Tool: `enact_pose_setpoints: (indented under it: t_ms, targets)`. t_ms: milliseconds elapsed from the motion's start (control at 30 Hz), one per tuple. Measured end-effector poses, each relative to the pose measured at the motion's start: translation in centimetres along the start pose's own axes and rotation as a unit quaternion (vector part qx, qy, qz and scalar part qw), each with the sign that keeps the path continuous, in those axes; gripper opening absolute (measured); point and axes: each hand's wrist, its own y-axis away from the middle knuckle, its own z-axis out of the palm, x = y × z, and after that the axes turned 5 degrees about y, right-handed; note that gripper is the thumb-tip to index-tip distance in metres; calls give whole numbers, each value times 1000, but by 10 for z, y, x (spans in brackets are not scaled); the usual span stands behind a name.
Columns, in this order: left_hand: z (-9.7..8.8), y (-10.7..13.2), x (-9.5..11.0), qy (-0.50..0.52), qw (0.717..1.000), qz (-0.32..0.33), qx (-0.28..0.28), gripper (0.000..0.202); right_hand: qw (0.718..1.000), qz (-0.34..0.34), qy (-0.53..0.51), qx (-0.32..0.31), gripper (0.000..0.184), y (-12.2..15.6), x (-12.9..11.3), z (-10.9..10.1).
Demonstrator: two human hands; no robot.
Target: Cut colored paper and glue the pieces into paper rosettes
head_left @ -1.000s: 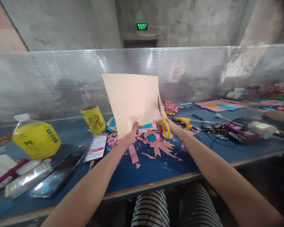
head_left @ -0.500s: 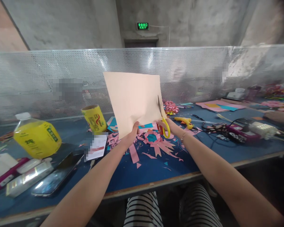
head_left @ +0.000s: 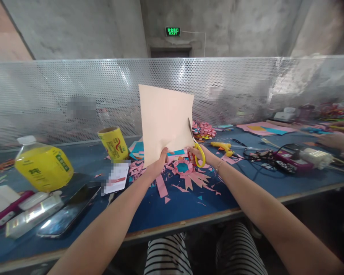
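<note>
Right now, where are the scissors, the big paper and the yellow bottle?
scissors (head_left: 203,155): head view, on the yellow handle loop.
big paper (head_left: 166,118): head view, middle of the sheet.
yellow bottle (head_left: 43,166): head view, on its body.

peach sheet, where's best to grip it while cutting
The peach sheet stands upright with the scissors at its right edge, so probably grip the bottom edge from below, left of the blades, as the left hand does.

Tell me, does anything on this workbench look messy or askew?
Yes. Pink paper scraps lie strewn over the blue table beneath the beige sheet that is held up. At the far left, a yellow bottle sits tilted, not upright.
</note>
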Motion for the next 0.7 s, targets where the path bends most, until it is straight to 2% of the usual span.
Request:
enact_pose_setpoints:
  t_ms: [133, 267, 400, 500, 700]
  targets:
    - [0, -1, -2, -2, 1000, -26, -8, 50, 999, -16, -41, -23, 46, 7, -6, -2]
    - [-1, 2, 3, -8, 998, -62, -18, 51, 993, 12, -119, -14, 49, 12, -15, -5]
    - [-2, 5, 9, -22, 996, -77, -27, 51, 985, 15, -166, -38, 47, 6, -8, -8]
    - [-2, 5, 8, -18, 997, -71, -23, 51, 986, 16, -156, -59, 48, 0, 2, -10]
    - [1, -1, -5, -6, 998, -48, -36, 52, 990, 13, -144, -2, 45, -4, 6, -11]
